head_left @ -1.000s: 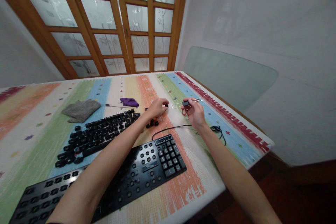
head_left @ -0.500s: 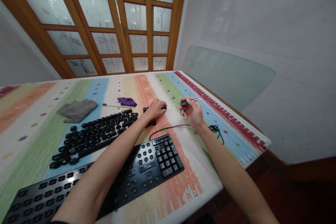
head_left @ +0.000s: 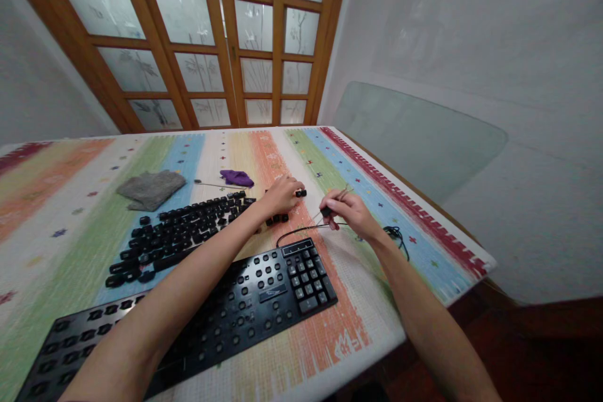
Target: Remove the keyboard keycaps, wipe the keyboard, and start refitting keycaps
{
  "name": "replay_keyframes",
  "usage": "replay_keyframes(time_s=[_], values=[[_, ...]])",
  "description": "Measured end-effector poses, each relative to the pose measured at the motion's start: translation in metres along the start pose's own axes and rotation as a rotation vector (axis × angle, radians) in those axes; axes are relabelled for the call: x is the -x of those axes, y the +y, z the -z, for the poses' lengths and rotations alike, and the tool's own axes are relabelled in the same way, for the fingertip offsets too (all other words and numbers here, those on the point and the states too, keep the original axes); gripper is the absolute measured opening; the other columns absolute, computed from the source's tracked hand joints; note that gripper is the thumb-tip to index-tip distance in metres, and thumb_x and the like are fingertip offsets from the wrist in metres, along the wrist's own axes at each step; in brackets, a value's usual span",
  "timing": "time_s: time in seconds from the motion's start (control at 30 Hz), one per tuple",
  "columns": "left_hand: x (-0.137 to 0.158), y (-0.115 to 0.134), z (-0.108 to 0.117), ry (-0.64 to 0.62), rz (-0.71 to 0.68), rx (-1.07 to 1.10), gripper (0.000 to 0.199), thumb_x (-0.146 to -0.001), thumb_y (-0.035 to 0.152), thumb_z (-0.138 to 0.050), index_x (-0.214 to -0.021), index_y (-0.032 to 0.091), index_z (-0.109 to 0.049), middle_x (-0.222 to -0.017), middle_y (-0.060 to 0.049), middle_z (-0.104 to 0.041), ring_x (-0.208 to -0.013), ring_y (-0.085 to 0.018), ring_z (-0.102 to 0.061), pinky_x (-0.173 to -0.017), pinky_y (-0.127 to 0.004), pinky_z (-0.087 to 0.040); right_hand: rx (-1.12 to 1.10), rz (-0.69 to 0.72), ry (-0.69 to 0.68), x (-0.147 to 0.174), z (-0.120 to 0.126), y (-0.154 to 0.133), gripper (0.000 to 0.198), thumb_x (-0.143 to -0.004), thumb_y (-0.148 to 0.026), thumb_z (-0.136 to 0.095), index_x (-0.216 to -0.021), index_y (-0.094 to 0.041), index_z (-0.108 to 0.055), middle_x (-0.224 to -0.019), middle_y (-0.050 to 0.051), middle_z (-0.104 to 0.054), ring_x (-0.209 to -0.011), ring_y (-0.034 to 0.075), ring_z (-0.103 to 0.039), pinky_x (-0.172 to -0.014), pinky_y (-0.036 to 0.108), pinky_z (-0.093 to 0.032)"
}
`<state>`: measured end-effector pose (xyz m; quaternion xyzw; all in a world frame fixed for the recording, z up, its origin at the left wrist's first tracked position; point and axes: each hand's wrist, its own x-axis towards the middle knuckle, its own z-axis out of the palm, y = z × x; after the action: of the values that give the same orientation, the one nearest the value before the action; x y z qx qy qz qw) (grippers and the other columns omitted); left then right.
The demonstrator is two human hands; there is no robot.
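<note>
Now lowered at centre-right, the right hand grips a black-handled wire puller nearer the black, partly keyless keyboard, lower centre; centrally, the left hand meets small black keycaps, its grasp indeterminable.

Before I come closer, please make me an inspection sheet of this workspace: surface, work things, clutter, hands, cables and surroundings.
Surface: striped tablecloth over a table.
Work things: black keyboard, number-pad keys on, much of the rest bare; loose keys gathered beyond it; wire tool.
Clutter: grey cloth, purple cloth, thin rod beside the purple one.
Left hand: a black key at its fingertips; grip unclear.
Right hand: holds the wire tool.
Cables: one cable leaves the keyboard's far edge and passes behind the right hand; coil beyond the wrist.
Surroundings: wood-framed doors, pale wall; other people: nothing seen.
</note>
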<state>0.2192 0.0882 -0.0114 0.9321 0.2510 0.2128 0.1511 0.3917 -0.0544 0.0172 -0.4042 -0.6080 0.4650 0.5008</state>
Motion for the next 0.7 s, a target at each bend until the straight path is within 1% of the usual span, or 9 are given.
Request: replay_keyframes(time_s=[0.07,0.13,0.23,0.33,0.47,0.57,0.63,0.7], values=[[0.012,0.005,0.008,-0.001,-0.037,-0.003,0.022,-0.081,0.013,-0.061,-0.101,0.017,-0.07,-0.101,-0.009,-0.07,-0.103,-0.026,-0.056,-0.095,-0.041,-0.042,0.059,-0.037,-0.089,0.011,-0.006,-0.001,0.035,-0.088,-0.048,-0.063,-0.084,-0.014,-0.062,-0.061,0.001,-0.063,-0.045,0.01,-0.055,-0.041,0.021,-0.042],[0.025,0.01,0.014,-0.005,-0.091,-0.018,0.021,-0.082,0.012,-0.06,-0.101,0.015,-0.069,-0.101,-0.01,-0.069,-0.102,-0.026,-0.056,-0.095,-0.041,-0.043,0.109,-0.056,-0.122,0.024,-0.01,0.0,0.035,-0.091,-0.048,-0.06,-0.086,-0.014,-0.062,-0.063,0.001,-0.063,-0.046,0.009,-0.055,-0.043,0.021,-0.042],[0.044,0.02,0.022,-0.02,-0.156,-0.005,0.019,-0.083,0.012,-0.058,-0.099,0.015,-0.069,-0.097,-0.009,-0.07,-0.097,-0.024,-0.058,-0.091,-0.04,-0.045,0.21,-0.044,-0.103,0.039,-0.013,0.003,0.033,-0.094,-0.046,-0.057,-0.087,-0.014,-0.062,-0.066,0.002,-0.063,-0.049,0.009,-0.056,-0.047,0.022,-0.044],[0.061,0.033,0.028,-0.075,-0.175,0.052,0.015,-0.087,0.017,-0.057,-0.093,0.014,-0.07,-0.091,-0.008,-0.07,-0.088,-0.021,-0.061,-0.084,-0.035,-0.047,0.267,-0.033,-0.076,0.048,-0.017,0.008,0.032,-0.094,-0.045,-0.056,-0.086,-0.015,-0.062,-0.065,0.001,-0.062,-0.051,0.01,-0.057,-0.05,0.023,-0.046],[0.074,0.046,0.032,-0.196,-0.173,0.088,0.015,-0.086,0.019,-0.059,-0.087,0.014,-0.073,-0.081,-0.007,-0.072,-0.076,-0.017,-0.063,-0.072,-0.028,-0.047,0.147,-0.099,-0.006,0.051,-0.028,0.016,0.035,-0.092,-0.051,-0.057,-0.087,-0.016,-0.059,-0.064,0.0,-0.062,-0.05,0.012,-0.06,-0.048,0.024,-0.049],[0.078,0.051,0.029,-0.271,-0.176,0.102,0.014,-0.084,0.015,-0.061,-0.083,0.015,-0.075,-0.076,-0.006,-0.074,-0.07,-0.016,-0.065,-0.07,-0.025,-0.045,0.028,-0.171,0.065,0.049,-0.035,0.023,0.038,-0.089,-0.055,-0.059,-0.089,-0.017,-0.057,-0.065,0.0,-0.063,-0.048,0.014,-0.062,-0.046,0.025,-0.05],[0.079,0.052,0.027,-0.285,-0.166,0.115,0.015,-0.082,0.012,-0.062,-0.081,0.016,-0.076,-0.073,-0.005,-0.075,-0.068,-0.015,-0.065,-0.07,-0.025,-0.045,-0.033,-0.204,0.093,0.049,-0.038,0.025,0.041,-0.087,-0.058,-0.059,-0.092,-0.017,-0.056,-0.065,0.0,-0.064,-0.048,0.014,-0.062,-0.045,0.025,-0.05],[0.079,0.053,0.025,-0.278,-0.146,0.134,0.015,-0.081,0.01,-0.063,-0.08,0.016,-0.077,-0.072,-0.005,-0.075,-0.067,-0.015,-0.065,-0.068,-0.024,-0.044,-0.043,-0.205,0.106,0.05,-0.039,0.025,0.043,-0.087,-0.06,-0.058,-0.094,-0.018,-0.055,-0.065,0.0,-0.063,-0.049,0.014,-0.061,-0.045,0.025,-0.05]])
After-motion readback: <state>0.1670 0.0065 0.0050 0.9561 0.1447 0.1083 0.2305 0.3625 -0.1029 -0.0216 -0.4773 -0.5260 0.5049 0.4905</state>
